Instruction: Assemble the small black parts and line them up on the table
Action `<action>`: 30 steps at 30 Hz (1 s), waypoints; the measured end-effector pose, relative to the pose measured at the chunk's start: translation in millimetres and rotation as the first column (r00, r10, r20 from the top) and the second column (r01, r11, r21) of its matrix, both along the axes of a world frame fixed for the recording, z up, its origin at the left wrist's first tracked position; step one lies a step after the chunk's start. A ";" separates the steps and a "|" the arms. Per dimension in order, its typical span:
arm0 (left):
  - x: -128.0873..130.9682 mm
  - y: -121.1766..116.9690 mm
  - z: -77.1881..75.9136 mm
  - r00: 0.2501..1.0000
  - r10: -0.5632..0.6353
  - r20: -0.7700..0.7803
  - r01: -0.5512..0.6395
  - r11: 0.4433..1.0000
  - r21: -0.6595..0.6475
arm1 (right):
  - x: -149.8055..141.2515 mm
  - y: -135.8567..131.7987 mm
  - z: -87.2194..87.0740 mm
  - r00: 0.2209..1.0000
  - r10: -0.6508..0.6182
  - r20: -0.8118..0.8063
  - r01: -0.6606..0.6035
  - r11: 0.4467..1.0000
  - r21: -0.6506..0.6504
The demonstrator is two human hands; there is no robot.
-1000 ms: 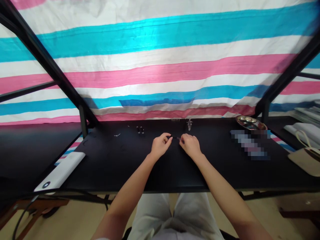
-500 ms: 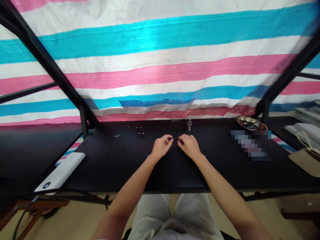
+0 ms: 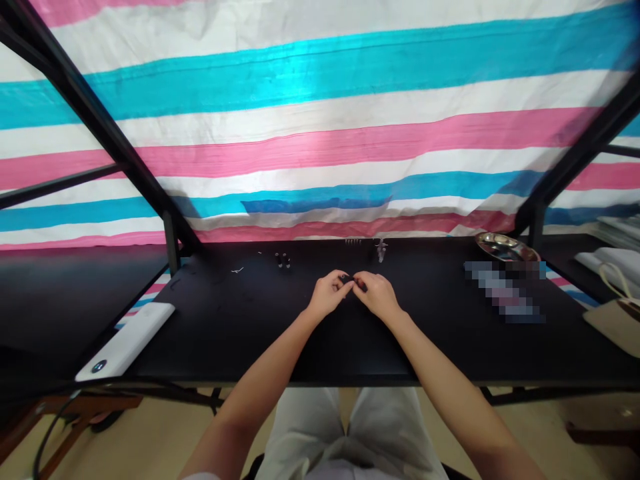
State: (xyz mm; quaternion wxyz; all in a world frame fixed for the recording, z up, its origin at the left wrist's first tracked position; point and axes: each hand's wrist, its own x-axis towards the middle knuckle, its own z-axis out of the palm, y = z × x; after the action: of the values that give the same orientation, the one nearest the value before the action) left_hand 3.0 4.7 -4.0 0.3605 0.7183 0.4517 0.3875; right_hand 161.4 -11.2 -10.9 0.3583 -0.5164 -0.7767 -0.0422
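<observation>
Over the middle of a black table (image 3: 250,333), my left hand (image 3: 330,295) and my right hand (image 3: 379,294) meet with fingertips pinched together. Between them is a tiny dark part (image 3: 351,280), too small to name; both hands grip it. Behind the hands, near the table's far edge, stand a small metal piece (image 3: 381,249), a short row of tiny dark parts (image 3: 353,241) and two small dark upright bits (image 3: 284,260). A scrap of white wire (image 3: 237,270) lies further left.
A metal dish (image 3: 505,246) sits at the right back, beside a blurred patch. A white power bank (image 3: 125,343) with a cable lies at the left front edge. Black frame bars rise on both sides before a striped tarp. Papers and a beige bag lie far right.
My two hands have closed the gap between them; the fingertips, apart a second ago, now touch around the small dark part. The view has shifted slightly.
</observation>
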 end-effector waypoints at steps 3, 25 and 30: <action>2.9 -1.2 -3.4 0.999 -0.020 0.048 0.023 0.998 -0.054 | -4.4 -2.5 -1.2 0.998 0.013 -0.062 -0.017 0.998 -0.060; -76.6 62.8 -7.1 0.535 0.614 -0.580 -0.673 0.725 0.146 | -4.4 -1.8 -3.0 0.993 0.088 -0.081 -0.108 0.948 -0.299; -76.8 63.8 -7.3 0.534 0.614 -0.581 -0.681 0.720 0.135 | -5.0 -2.0 -3.0 0.993 0.097 -0.073 -0.114 0.946 -0.303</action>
State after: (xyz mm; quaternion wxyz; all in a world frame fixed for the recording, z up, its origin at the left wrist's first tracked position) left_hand -73.8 68.5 -11.3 0.0708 0.5609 0.7934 0.2258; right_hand 156.4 -13.2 -13.9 0.2976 -0.5243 -0.7898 0.1128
